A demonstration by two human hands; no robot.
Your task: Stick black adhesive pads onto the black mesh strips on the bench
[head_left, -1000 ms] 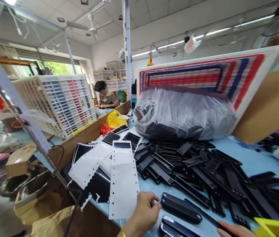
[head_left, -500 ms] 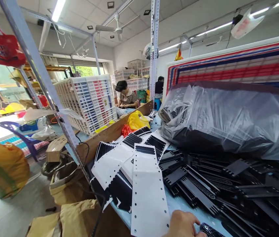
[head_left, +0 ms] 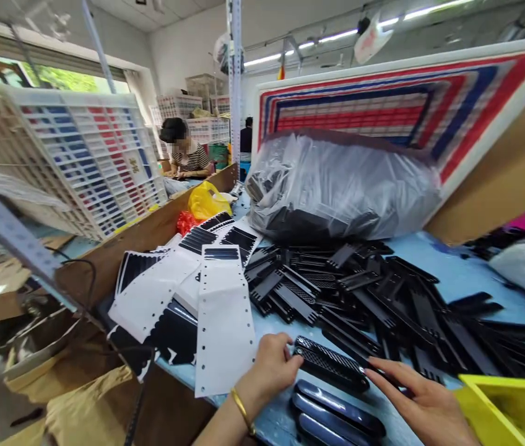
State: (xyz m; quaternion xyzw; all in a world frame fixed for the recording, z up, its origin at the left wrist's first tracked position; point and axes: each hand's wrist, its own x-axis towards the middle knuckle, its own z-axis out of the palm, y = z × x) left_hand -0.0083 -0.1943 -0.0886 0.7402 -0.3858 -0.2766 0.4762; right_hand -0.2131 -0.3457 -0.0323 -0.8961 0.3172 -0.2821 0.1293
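Observation:
Black perforated strips (head_left: pixel 330 359) lie stacked lengthwise between my hands on the blue tabletop. My left hand (head_left: pixel 274 362), with a gold bangle at its wrist, has its fingers curled and thumb against the strips' left end. At the right end, my right hand (head_left: pixel 418 393) has its thumb and fingertips closed on the stack. Nearer to me are several glossy dark strips with rounded ends (head_left: pixel 337 412). White backing sheets (head_left: pixel 225 322) with black stickers lie left of my left hand. Beyond my hands spreads a heap of black plastic pieces (head_left: pixel 364 288).
A clear plastic bag of black pieces (head_left: pixel 341 186) stands behind the heap, before a striped crate (head_left: pixel 360 93). A yellow bin (head_left: pixel 499 402) is at the right front. A wooden board (head_left: pixel 127 235) edges the left. Across it, a person in a striped top (head_left: pixel 192 160) sits working.
The view has swung right and down. My left hand has come further into view at the perforated strips, and my right hand has appeared at their other end.

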